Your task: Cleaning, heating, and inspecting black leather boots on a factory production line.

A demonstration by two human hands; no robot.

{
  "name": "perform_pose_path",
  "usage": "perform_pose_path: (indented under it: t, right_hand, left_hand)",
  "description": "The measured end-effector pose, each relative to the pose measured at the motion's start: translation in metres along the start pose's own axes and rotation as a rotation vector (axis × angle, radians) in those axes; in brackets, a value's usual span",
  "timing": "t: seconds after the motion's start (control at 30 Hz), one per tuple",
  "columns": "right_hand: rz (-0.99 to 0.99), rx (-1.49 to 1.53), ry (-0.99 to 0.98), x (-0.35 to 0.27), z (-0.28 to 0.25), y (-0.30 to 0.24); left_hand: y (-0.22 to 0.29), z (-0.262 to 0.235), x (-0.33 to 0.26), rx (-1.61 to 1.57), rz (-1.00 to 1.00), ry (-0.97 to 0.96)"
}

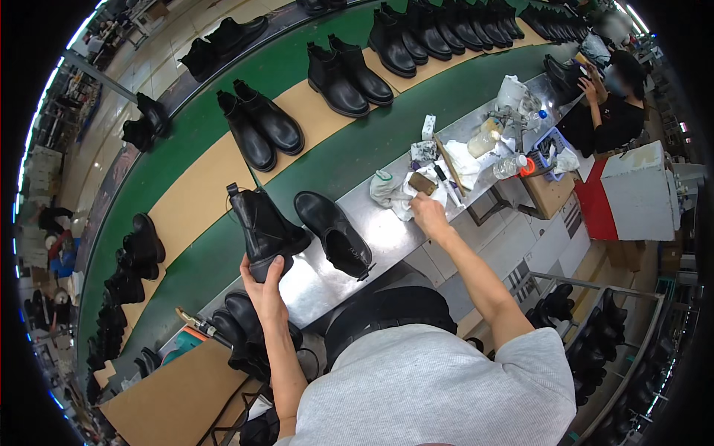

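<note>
The left hand (pixel 266 293) grips a black boot (pixel 260 219) (some fingers hidden); whether the right hand (pixel 429 213) pinches the brown block (pixel 422 183), I cannot tell.

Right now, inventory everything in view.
Metal bench: 1, silver, centre
Held ankle boot: 1, black, left of centre
Bench ankle boot: 1, black, beside it
Conveyor boots: many, black, beyond bench
Rack boots: many, black, lower right
Block: 1, brown, among rags
Rags: several, whitish, around block
Plastic bottles: 2+, clear, right of rags
Basket: 1, lavender, right of bottles
Box: 1, red-and-white, right
Cardboard: 1, brown, lower left
Co-worker: 1, black clothing, upper right
Left hand: 1, bare, around held boot
Right hand: 1, bare, at block
</note>
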State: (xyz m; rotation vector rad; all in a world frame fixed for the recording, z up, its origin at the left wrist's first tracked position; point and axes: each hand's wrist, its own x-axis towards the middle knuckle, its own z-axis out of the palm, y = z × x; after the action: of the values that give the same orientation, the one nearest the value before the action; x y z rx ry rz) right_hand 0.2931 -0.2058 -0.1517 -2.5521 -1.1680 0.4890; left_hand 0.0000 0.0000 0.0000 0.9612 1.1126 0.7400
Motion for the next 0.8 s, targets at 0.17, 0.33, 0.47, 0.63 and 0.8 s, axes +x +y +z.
perform_pose_path:
  t: [0.17,0.33,0.47,0.63,0.8]
  right_hand:
    - [0.015,0.156,0.403,0.012,-0.070,0.009]
    - [-0.168,-0.035,0.443,0.018,-0.085,0.019]
    - [-0.080,0.143,0.377,0.015,-0.093,-0.002]
    - [-0.336,0.865,0.549,0.013,-0.085,-0.004]
    - [-0.360,1.451,0.770,-0.033,-0.077,0.027]
  left_hand:
    - [-0.006,0.009,0.004,0.096,0.094,0.008]
    - [0.000,0.020,0.006,0.138,0.067,-0.012]
    - [0.000,0.022,0.009,0.199,0.085,-0.031]
    - [0.003,0.028,0.011,0.183,0.063,-0.058]
    - [0.003,0.026,0.009,0.166,0.065,-0.021]
